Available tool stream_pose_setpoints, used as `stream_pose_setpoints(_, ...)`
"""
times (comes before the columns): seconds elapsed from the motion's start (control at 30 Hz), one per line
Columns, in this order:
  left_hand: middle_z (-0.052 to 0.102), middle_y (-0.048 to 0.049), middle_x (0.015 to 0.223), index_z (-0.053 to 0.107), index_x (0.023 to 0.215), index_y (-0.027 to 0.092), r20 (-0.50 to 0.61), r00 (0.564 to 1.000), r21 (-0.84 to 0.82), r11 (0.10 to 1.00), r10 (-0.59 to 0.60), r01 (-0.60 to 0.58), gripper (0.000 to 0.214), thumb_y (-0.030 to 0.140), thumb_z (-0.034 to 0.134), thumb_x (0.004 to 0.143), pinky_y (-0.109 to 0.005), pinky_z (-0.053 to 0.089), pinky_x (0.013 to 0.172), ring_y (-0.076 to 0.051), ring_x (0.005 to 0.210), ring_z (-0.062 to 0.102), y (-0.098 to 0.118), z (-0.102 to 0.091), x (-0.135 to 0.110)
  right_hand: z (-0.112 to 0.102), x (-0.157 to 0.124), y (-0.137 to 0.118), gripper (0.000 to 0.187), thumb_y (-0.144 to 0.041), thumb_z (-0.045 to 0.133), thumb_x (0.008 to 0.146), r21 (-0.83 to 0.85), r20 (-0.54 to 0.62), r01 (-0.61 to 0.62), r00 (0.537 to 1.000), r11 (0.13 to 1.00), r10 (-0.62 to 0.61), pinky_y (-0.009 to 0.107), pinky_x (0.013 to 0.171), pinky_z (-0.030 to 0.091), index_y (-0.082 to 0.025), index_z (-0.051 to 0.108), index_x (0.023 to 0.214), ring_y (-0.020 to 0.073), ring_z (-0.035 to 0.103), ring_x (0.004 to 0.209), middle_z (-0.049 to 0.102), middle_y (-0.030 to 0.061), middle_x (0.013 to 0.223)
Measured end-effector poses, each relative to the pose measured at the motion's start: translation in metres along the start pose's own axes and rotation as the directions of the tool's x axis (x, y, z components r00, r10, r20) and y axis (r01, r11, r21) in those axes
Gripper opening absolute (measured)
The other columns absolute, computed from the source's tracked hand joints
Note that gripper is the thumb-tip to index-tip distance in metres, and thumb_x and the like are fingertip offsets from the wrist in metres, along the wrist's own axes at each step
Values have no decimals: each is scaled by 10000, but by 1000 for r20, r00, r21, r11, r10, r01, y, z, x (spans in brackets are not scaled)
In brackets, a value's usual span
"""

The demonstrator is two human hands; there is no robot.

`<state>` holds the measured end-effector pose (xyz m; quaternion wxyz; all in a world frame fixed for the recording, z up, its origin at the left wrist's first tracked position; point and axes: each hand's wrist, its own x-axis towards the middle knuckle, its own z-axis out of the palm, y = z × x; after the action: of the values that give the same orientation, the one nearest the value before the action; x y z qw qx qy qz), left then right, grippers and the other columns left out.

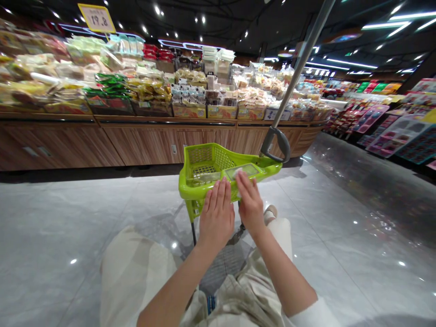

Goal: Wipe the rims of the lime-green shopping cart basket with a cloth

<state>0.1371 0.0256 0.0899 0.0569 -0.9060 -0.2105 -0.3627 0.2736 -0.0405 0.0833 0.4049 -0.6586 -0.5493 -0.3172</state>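
At the green basket (186, 182)'s near rim the left hand (216, 217) lies flat and unclenched, apparently steadying it. The right hand (251, 204) rests on a flat packet (247, 170) just inside; its grasp is unclear.

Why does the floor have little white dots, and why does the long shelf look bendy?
Head view: the ceiling lights glare off the glossy floor as white dots; the wide lens bows the wooden counter; packets at far left look smeared; the left hand, right hand and green basket are sharp.
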Motion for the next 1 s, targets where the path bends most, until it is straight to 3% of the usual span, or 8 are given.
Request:
stream_pose_setpoints(0.1,294,-111,1605,174,1554,82,6,1000,1,1000,8,-8,632,220,371,969,-423,183,1229,-243,1498,241,-1,-1,0,-1,0,2,708,8,325,896,20,70,110,991,994,-111,423,1215,304,-257,265,1550,169,388,1433,441,75,1532)
stream_pose_setpoints(0.27,264,-104,1617,182,1549,67,30,999,0,1000,16,-16,622,248,363,982,-405,171,1233,-241,1499,236,-1,-3,1,-2,1,25,691,-1,301,888,-70,-215,-232,953,970,212,504,1230,247,-282,343,1518,179,396,1430,446,50,1529)
stream_pose_setpoints(0.37,284,-118,1608,153,1554,72,19,1000,1,1000,6,-6,642,243,372,976,-425,186,1229,-246,1499,235,0,-1,1,2,-1,9,688,-18,308,908,-66,-49,-47,998,997,43,465,1234,258,-267,266,1548,172,376,1440,422,57,1543)
stream_pose_setpoints(0.47,302,-120,1601,139,1558,84,13,1000,-2,1000,5,-5,646,231,373,974,-431,201,1226,-242,1498,239,0,-1,0,1,0,4,686,-15,315,917,-33,84,139,987,990,-135,420,1226,283,-252,241,1556,162,393,1429,450,69,1525)
stream_pose_setpoints(0.6,279,-108,1611,162,1553,77,26,1000,-8,1000,15,-15,633,242,373,979,-414,193,1229,-239,1498,239,0,-2,0,-3,2,21,672,-10,303,904,-95,-158,-144,979,985,128,494,1228,254,-266,329,1525,174,414,1418,472,68,1510)
stream_pose_setpoints(0.67,274,-113,1613,162,1552,70,19,1000,-8,1000,9,-9,637,240,379,977,-420,189,1230,-245,1500,233,0,-1,0,-3,2,16,674,-11,299,897,-86,-183,-193,968,978,175,505,1229,243,-248,325,1528,179,395,1430,453,80,1522)
stream_pose_setpoints(0.83,292,-123,1604,123,1559,84,1,1000,-6,1000,11,-11,656,213,380,969,-435,202,1223,-247,1499,236,0,0,-1,-5,-1,2,671,-12,308,902,1,81,103,991,995,-103,411,1224,282,-231,308,1537,161,406,1422,457,79,1520)
stream_pose_setpoints(1.0,282,-114,1609,105,1560,85,24,1000,-11,1000,17,-17,652,236,363,981,-416,194,1228,-242,1497,243,0,-3,0,-5,3,27,648,-22,312,889,-57,-206,-250,950,967,234,519,1230,232,-255,416,1484,184,415,1419,488,69,1499)
